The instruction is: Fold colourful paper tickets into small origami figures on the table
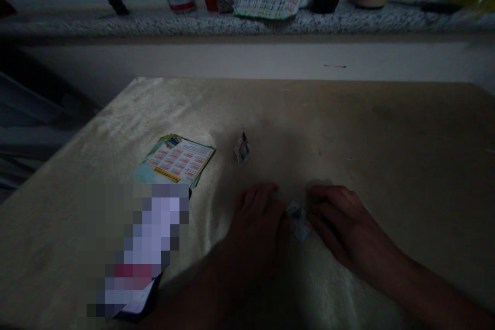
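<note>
Worn on the head, the one camera looked forward and down across the table [367, 129] from its near side, the left hand [257, 216] and right hand [340, 216] close below, the speckled sill [154, 23] farther off.

The phone [157, 234] obstructs left; table [421, 160] offers room right.
</note>
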Demonstrator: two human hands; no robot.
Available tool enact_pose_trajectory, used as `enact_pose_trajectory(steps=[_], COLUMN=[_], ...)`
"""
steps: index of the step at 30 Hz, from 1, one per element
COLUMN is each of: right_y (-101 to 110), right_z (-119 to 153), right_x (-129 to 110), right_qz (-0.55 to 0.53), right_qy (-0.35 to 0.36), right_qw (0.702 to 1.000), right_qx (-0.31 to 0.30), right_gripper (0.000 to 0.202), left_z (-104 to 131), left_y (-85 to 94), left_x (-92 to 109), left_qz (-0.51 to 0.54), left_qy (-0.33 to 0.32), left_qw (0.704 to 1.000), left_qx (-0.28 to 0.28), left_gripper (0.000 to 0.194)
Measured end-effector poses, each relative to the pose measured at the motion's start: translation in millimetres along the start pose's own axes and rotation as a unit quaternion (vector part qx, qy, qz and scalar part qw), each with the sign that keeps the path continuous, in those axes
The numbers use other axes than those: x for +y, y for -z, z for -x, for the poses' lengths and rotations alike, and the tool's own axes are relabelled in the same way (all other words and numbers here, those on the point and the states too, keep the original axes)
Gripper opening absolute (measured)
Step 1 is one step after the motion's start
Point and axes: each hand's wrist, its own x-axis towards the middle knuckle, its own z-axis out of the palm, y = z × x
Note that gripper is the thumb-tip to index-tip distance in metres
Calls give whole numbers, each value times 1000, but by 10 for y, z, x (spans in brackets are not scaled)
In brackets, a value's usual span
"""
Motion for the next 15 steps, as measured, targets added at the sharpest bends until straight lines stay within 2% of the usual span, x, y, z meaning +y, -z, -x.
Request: enact_pose_trajectory(steps=[7,15], right_y=[-86,-59], right_z=[-39,-85], right_x=[-30,-100], right_qz=[35,35], right_qy=[-58,-99], right_qw=[998,994], right_qx=[19,24], right_gripper=[15,18], left_z=[-39,-51], left_y=[-130,-143], left_x=[57,89], left_qz=[-62,-87], left_qy=[38,53], left_qw=[997,995], left_qx=[28,24], left_gripper=[20,14])
